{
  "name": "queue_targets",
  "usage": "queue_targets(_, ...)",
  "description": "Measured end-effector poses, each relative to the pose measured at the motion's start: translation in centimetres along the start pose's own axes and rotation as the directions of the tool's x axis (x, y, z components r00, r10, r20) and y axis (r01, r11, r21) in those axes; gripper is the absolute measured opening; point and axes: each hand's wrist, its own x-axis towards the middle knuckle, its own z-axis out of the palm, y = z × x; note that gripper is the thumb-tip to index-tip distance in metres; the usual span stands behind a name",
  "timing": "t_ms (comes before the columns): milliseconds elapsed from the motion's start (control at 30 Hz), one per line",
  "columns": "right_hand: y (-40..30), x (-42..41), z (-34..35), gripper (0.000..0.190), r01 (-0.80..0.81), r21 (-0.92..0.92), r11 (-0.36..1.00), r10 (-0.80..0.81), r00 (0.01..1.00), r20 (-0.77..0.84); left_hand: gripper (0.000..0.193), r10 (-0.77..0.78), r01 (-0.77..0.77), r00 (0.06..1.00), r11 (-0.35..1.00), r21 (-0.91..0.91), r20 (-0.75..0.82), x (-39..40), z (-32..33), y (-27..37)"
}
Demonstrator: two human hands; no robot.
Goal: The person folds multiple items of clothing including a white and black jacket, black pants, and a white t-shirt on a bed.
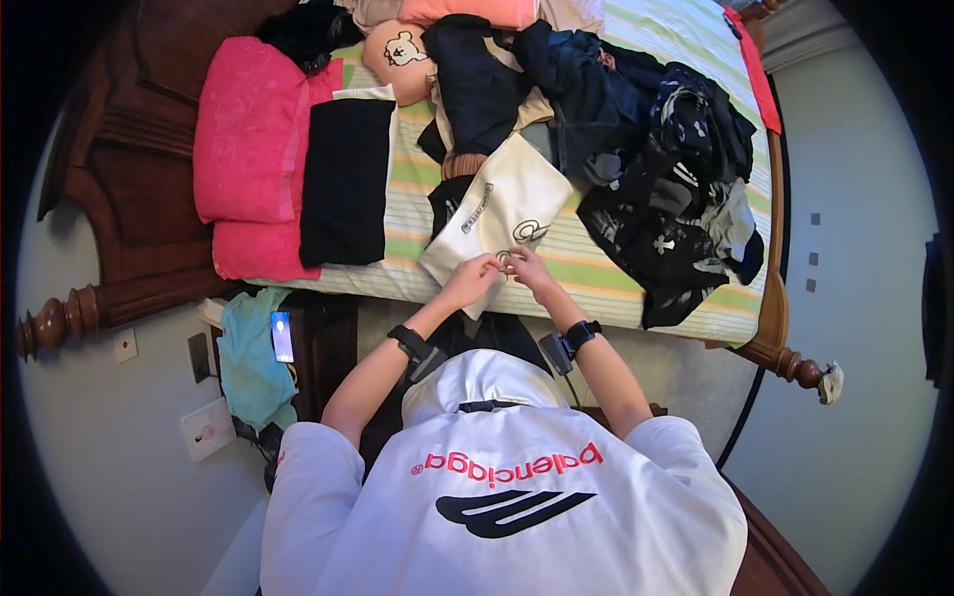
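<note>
A white printed cloth garment point(514, 190) lies partly folded at the bed's near edge, its lower corner hanging over. My left hand point(477, 277) and my right hand point(531, 270) meet over its lower part, fingertips close together by a dark printed motif. Whether either hand pinches the cloth cannot be told. Left of the garment, a folded black cloth point(349, 182) rests on a white one, against pink pillows point(250, 134). Beyond it lies a dark garment point(477, 89) with a brown ribbed edge.
A heap of dark clothes point(671, 164) covers the bed's right part. Near the headboard point(141, 149) sits a peach cushion point(395, 59) with an animal drawing. Below left, a nightstand point(320, 350) bears a teal cloth point(253, 357) and a lit phone point(282, 337). A turned wooden bedpost point(805, 371) stands right.
</note>
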Motion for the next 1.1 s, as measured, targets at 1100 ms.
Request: queue_targets(1100, -7.4, -0.4, -6.7, 0.096, 0.194, -0.064, 0.979, -0.200, 0.974, -0.105, 0.013, 0.423, -0.581, 0.806, 0.698, 0.420, 0.414, -3.8, 1.8, 2.8)
